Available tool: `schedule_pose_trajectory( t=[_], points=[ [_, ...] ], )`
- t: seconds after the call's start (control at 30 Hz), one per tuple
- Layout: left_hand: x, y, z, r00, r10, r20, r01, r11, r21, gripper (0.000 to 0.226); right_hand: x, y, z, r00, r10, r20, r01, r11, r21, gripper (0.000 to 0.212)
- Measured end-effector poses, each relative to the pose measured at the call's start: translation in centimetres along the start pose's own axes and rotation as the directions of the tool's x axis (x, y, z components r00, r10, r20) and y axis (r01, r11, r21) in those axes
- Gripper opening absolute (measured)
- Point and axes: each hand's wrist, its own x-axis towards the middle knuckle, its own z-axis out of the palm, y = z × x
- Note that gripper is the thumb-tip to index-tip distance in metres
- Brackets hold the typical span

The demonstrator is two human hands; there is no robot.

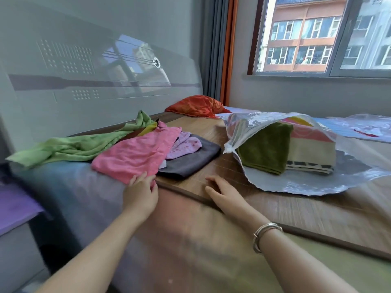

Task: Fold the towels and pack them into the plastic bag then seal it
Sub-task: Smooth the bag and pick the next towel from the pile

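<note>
The pink towel [135,153] lies unfolded on the bed beside the open plastic bag [296,180]; it looks light, limp and non-slip, so take it by its near corners. The left hand [140,192] touches its near edge with relaxed fingers. The right hand [222,192] rests flat on the mat [190,182], holding nothing.
</note>
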Motion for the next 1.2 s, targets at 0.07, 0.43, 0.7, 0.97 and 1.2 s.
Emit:
schedule_pose_trajectory(
  t=[0.07,0.43,0.7,0.97,1.2],
  points=[
    [0.0,0.3,-0.1,0.998,-0.004,-0.070,0.003,1.000,-0.014,0.033,-0.1,-0.1,0.0,1.000,-0.010,0.015,0.010,1.000,-0.024,0.036],
    [-4.6,7.4,-4.4,0.997,-0.056,-0.048,0.015,0.794,-0.608,0.019,-1.4,-0.9,-1.9,0.974,0.182,-0.131,-0.059,0.771,0.634,0.026],
    [-13.2,15.1,-6.4,0.879,0.340,0.333,0.054,0.624,-0.780,0.019,-8.6,-3.5,-4.4,0.928,0.292,0.230,-0.326,0.341,0.882,0.062],
    [-15.8,12.8,-6.1,0.823,0.303,0.481,0.194,0.645,-0.739,0.006,-12.7,-1.2,-6.0,0.908,0.360,0.217,-0.374,0.456,0.808,0.012],
    [-12.5,8.3,-2.9,0.942,-0.279,0.187,0.324,0.607,-0.725,0.028,-13.9,-0.5,-7.7,0.905,0.415,0.092,-0.381,0.697,0.607,0.021]
  ],
)
